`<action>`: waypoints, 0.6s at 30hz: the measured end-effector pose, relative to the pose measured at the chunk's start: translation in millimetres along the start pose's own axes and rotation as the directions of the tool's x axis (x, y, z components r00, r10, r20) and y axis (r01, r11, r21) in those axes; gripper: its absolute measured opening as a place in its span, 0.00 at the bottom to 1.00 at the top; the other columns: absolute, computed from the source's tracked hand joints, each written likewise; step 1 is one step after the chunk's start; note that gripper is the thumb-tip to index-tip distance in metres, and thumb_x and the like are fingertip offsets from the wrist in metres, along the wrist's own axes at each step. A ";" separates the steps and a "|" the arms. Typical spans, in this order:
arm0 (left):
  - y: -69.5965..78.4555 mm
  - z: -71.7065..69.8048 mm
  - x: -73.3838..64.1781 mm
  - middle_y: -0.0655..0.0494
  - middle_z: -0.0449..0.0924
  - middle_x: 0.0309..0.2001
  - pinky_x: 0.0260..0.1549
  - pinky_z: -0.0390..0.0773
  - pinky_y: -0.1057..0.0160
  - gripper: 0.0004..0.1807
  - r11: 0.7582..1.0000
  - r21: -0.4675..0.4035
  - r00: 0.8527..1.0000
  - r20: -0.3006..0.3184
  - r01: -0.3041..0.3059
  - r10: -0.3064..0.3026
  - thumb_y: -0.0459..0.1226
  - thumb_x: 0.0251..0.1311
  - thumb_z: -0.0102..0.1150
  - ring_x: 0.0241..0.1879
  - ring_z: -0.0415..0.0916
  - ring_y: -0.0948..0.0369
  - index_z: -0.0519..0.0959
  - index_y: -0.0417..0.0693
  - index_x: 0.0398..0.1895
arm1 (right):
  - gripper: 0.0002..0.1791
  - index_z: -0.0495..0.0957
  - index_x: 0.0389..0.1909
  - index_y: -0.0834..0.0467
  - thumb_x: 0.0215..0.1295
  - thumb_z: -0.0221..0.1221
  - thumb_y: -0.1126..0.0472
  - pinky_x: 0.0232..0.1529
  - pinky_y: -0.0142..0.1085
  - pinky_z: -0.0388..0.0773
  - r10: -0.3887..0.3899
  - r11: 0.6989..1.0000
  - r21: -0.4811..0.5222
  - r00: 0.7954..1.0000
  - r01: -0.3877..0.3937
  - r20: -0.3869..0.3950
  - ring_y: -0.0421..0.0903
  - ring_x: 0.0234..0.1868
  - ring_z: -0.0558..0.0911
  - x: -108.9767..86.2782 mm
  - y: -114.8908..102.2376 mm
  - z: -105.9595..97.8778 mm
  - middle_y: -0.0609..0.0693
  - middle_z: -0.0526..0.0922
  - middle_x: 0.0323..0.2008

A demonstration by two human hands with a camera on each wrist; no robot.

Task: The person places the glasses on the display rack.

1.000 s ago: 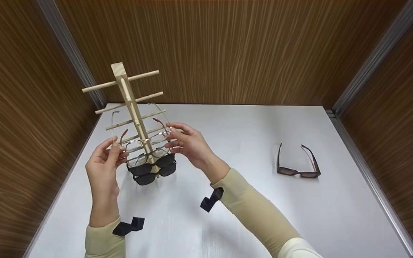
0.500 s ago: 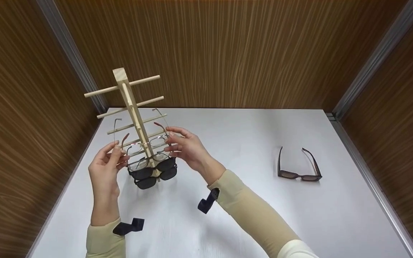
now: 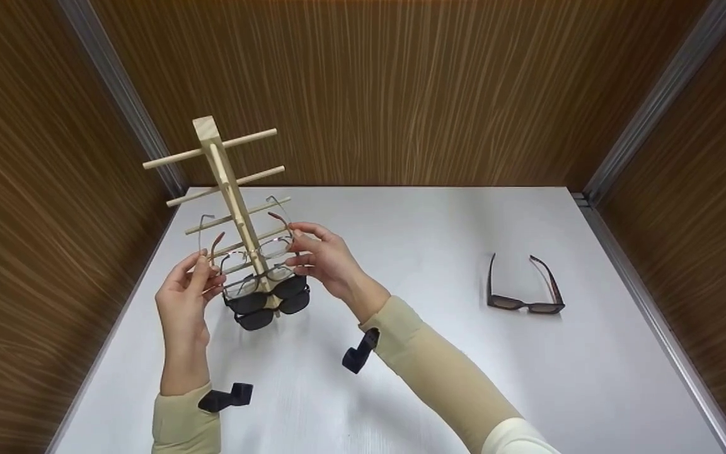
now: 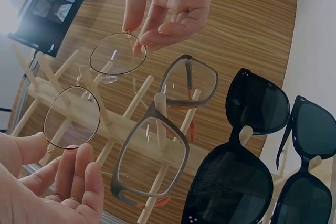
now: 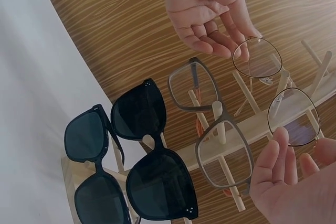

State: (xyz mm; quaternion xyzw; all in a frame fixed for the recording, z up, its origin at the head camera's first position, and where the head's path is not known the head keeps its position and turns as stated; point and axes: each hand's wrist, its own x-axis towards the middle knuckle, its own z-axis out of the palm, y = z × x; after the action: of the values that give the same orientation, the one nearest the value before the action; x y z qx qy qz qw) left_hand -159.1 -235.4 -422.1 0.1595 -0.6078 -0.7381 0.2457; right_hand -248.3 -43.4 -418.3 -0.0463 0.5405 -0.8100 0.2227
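Note:
A pair of thin wire-rimmed glasses (image 4: 72,117) with clear lenses is held by both hands in front of a wooden eyewear stand (image 3: 227,183). My left hand (image 3: 183,296) pinches its left side near the hinge. On the other side, my right hand (image 3: 331,261) pinches the right hinge area between thumb and fingers. The temples point away toward the stand, one on each side of the post. Just below sits a grey-framed pair of glasses (image 4: 152,111) with reddish temple tips. Black sunglasses (image 4: 228,177) and a second black pair (image 4: 317,129) occupy the lowest pegs.
Brown-lensed sunglasses (image 3: 527,307) lie with temples unfolded on the white table (image 3: 426,252) at the right. The stand's upper pegs (image 3: 253,137) stick out on both sides. Wood-grain panels (image 3: 401,94) enclose the table at the back and sides.
Both hands have lowered the wire-rimmed glasses slightly along the stand, and their temple tips sit lower against the pegs. The head view shifts a little. The sunglasses on the table stay put.

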 end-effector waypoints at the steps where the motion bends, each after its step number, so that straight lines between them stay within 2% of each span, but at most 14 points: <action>1: -0.4 -0.3 0.3 0.50 0.77 0.30 0.30 0.80 0.67 0.17 1.000 -0.003 1.000 -0.001 0.000 0.000 0.40 0.59 0.59 0.28 0.80 0.60 0.77 0.41 0.49 | 0.16 0.73 0.55 0.56 0.68 0.54 0.58 0.29 0.35 0.77 0.002 1.000 -0.001 1.000 -0.002 0.000 0.47 0.26 0.80 0.0 0.2 0.4 0.55 0.77 0.34; 5: -1.6 -2.4 0.7 0.49 0.77 0.31 0.30 0.80 0.67 0.17 1.000 -0.009 1.000 -0.006 0.010 -0.010 0.42 0.59 0.59 0.28 0.80 0.59 0.77 0.41 0.49 | 0.16 0.73 0.55 0.56 0.68 0.54 0.57 0.30 0.35 0.77 0.010 1.000 -0.006 1.000 -0.010 0.004 0.48 0.27 0.80 -0.3 1.1 1.1 0.56 0.78 0.35; 11: -4.0 -6.7 -1.5 0.48 0.78 0.32 0.30 0.80 0.67 0.23 0.998 -0.047 0.999 -0.016 0.029 -0.030 0.43 0.59 0.59 0.28 0.80 0.60 0.74 0.36 0.51 | 0.17 0.73 0.55 0.57 0.68 0.53 0.57 0.32 0.35 0.77 0.006 1.000 -0.020 1.000 -0.006 0.001 0.49 0.31 0.81 0.4 2.2 -4.5 0.58 0.78 0.39; 18: -8.0 -12.1 -7.5 0.43 0.78 0.36 0.30 0.80 0.67 0.23 0.999 -0.040 1.000 -0.031 0.003 -0.004 0.44 0.59 0.59 0.28 0.80 0.58 0.74 0.38 0.52 | 0.16 0.73 0.55 0.57 0.69 0.52 0.57 0.37 0.38 0.78 0.018 1.000 0.003 1.000 -0.018 -0.021 0.50 0.35 0.81 -2.3 5.9 -18.0 0.58 0.79 0.40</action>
State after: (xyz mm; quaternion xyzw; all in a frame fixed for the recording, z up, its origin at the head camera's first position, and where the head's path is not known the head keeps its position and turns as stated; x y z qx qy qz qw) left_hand -147.8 -240.0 -433.0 0.1670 -0.5887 -0.7479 0.2571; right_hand -250.1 -28.9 -430.7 -0.0325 0.5421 -0.8092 0.2242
